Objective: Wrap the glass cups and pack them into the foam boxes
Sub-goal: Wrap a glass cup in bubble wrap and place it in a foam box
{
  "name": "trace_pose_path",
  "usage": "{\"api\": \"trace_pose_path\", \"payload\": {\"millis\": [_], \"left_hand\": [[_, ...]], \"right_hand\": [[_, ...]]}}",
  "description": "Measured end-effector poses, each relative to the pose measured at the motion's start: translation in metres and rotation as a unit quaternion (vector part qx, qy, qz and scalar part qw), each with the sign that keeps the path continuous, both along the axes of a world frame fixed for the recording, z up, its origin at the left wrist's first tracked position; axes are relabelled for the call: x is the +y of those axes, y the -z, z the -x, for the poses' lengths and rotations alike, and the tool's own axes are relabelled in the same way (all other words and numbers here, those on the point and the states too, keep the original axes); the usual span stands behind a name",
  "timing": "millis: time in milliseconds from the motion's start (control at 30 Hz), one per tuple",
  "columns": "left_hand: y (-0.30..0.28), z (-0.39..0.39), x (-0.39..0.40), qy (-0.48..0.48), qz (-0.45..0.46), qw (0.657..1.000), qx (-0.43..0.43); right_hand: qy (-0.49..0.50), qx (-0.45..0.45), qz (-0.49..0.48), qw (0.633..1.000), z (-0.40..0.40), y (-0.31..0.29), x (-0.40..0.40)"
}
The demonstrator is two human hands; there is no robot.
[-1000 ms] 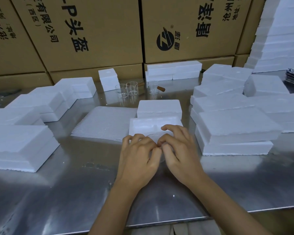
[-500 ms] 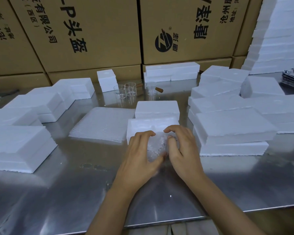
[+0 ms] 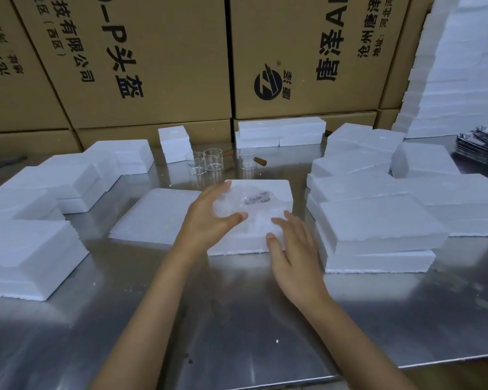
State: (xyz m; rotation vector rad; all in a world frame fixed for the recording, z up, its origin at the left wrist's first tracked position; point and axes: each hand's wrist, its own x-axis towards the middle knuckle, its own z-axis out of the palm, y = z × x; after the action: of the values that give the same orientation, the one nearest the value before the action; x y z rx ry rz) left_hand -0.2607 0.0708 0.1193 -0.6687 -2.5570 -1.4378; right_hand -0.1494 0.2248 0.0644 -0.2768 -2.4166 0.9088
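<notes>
Both my hands are out over the open white foam box (image 3: pixel 237 243) in the middle of the shiny steel desk (image 3: pixel 237 319). My left hand (image 3: pixel 209 220) curls fingers and thumb around the left side of the glass cup wrapped in clear bubble film (image 3: pixel 238 202), which sits over the box's cavity; whether the bundle is already resting inside or hanging just above it, I cannot tell. My right hand (image 3: pixel 293 251) is spread, fingers relaxed and straight, hovering at the near right corner of the box and gripping nothing. Just beyond the box lies its flat white foam lid (image 3: pixel 268 187), and further back stand three bare clear glass cups (image 3: pixel 213 163), still waiting to be wrapped. Stacks of white foam boxes (image 3: pixel 378 229) crowd the right side, more sit on the left, and brown cardboard cartons (image 3: pixel 152 57) wall off the far edge. I judge the risk here is the wrap: nothing tapes it, so if I let go too soon the film may spring loose and bare glass would meet foam. The box is light, too; pushing down off-centre with my right hand not bracing it could make it skate on the slick steel or tip the bundle out.
</notes>
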Motion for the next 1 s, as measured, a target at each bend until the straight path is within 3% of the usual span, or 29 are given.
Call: {"api": "trace_pose_path", "payload": {"millis": [100, 233, 367, 533, 600, 667, 800, 867, 1000], "left_hand": [[0.02, 0.008, -0.001, 0.013, 0.025, 0.999, -0.023], [0.032, 0.011, -0.003, 0.017, 0.021, 0.999, -0.027], [0.033, 0.009, -0.001, 0.023, 0.006, 0.999, -0.041], [0.034, 0.009, 0.0, 0.023, -0.015, 0.999, -0.046], [0.034, 0.008, -0.001, 0.029, -0.016, 0.998, -0.047], [0.033, 0.008, -0.003, 0.033, -0.018, 0.998, -0.053], [0.032, 0.007, -0.005, 0.039, -0.002, 0.998, -0.052], [0.033, 0.008, -0.006, 0.048, -0.002, 0.998, -0.048], [0.033, 0.006, -0.006, 0.061, -0.041, 0.994, -0.079]], "right_hand": [[-0.023, -0.061, -0.036, 0.997, 0.003, 0.008, 0.003], [-0.022, -0.045, -0.033, 0.998, 0.003, 0.008, 0.004], [-0.009, -0.001, 0.012, 1.0, 0.006, 0.001, 0.003], [0.032, 0.042, 0.101, 0.993, 0.05, -0.05, 0.01], [0.032, -0.031, 0.05, 0.998, 0.084, -0.075, 0.02], [0.006, -0.172, -0.028, 0.985, 0.117, -0.098, 0.03], [-0.075, -0.415, -0.072, 0.904, 0.159, -0.113, 0.046], [-0.07, -0.444, -0.066, 0.891, 0.166, -0.104, 0.056], [-0.034, -0.381, -0.067, 0.921, 0.173, -0.088, 0.067]]}}
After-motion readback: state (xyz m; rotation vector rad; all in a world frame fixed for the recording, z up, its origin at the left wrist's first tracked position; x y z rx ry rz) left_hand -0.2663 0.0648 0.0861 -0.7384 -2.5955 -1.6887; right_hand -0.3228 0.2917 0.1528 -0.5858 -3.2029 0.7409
